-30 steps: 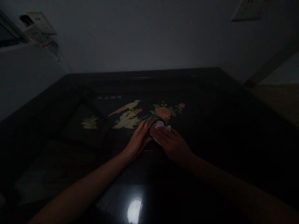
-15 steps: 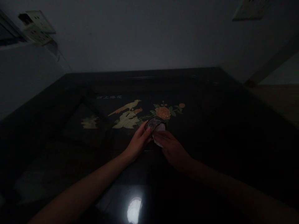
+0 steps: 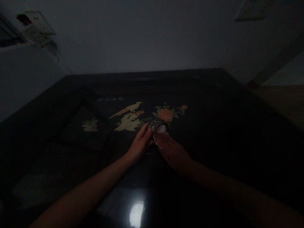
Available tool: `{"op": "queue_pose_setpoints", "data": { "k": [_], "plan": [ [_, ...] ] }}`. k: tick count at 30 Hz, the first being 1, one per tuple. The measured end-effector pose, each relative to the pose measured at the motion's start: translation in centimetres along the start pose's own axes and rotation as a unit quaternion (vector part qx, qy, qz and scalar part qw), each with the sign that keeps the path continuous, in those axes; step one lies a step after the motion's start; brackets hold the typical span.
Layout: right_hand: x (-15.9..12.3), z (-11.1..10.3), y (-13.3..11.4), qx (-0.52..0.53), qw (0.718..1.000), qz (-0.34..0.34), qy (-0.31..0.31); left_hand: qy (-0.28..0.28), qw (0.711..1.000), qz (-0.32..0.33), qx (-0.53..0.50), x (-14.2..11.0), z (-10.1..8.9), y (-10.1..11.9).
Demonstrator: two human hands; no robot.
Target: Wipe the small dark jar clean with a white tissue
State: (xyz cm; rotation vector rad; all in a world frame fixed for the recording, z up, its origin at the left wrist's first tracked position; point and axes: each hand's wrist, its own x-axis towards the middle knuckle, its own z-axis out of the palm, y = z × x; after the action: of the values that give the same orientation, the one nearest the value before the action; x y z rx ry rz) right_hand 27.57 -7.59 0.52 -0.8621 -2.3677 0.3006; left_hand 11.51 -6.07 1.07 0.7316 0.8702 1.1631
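Observation:
The scene is very dark. A small clear glass dish [image 3: 156, 125] stands on a black lacquered table [image 3: 213, 126], just below its painted flower. My left hand [image 3: 139, 145] is curled around the dish's left side. My right hand [image 3: 172, 150] presses a white tissue [image 3: 159, 134] into and against the dish, fingers closed on the tissue. Both forearms reach in from the bottom of the view.
The tabletop bears an inlaid bird and leaves [image 3: 129, 115], an orange flower [image 3: 165, 114] and a line of characters [image 3: 110, 99]. A lamp's reflection [image 3: 136, 213] glares near the front edge. White walls with sockets [image 3: 35, 30] stand behind and to the left.
My right hand has pulled the tissue in closer to the dish, so less of the white shows. The left hand and the dish have hardly moved.

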Motion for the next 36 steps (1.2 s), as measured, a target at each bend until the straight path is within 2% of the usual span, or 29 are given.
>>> {"op": "queue_pose_setpoints", "data": {
  "k": [6, 11, 14, 18, 23, 26, 28, 31, 36],
  "plan": [
    [-0.1, -0.9, 0.5, -0.200, 0.979, -0.028, -0.037, -0.012, 1.000, 0.004, -0.006, 0.0, 0.1, 0.1],
    [0.1, -1.2, 0.3, -0.249, 0.967, -0.032, -0.046, -0.026, 1.000, 0.010, -0.003, 0.0, 0.1, -0.2],
    [-0.1, -0.8, 0.5, -0.236, 0.970, -0.027, -0.042, -0.017, 1.000, 0.004, -0.007, 0.0, 0.3, 0.0],
    [-0.3, 0.1, 0.6, -0.169, 0.985, -0.018, -0.025, -0.014, 1.000, -0.006, -0.012, 0.0, 0.4, 0.4],
    [-0.1, 0.2, 0.1, -0.003, 0.999, 0.018, -0.033, -0.017, 1.000, 0.001, 0.004, 0.1, 0.2, 0.2],
    [-0.2, -0.2, -0.2, 0.106, 0.993, 0.029, -0.034, -0.008, 1.000, -0.004, 0.019, 0.1, 0.0, 0.0],
    [-0.5, -0.2, -0.3, 0.139, 0.990, 0.028, -0.024, -0.006, 1.000, -0.006, 0.025, 0.1, 0.0, 0.0],
    [-0.6, 0.1, -0.4, 0.122, 0.992, 0.027, -0.008, 0.001, 1.000, -0.008, 0.028, -0.1, 0.0, 0.0],
    [-0.2, 0.3, -0.2, -0.013, 1.000, -0.001, -0.015, 0.009, 1.000, -0.009, 0.023, -0.1, -0.1, 0.0]
  ]
}}
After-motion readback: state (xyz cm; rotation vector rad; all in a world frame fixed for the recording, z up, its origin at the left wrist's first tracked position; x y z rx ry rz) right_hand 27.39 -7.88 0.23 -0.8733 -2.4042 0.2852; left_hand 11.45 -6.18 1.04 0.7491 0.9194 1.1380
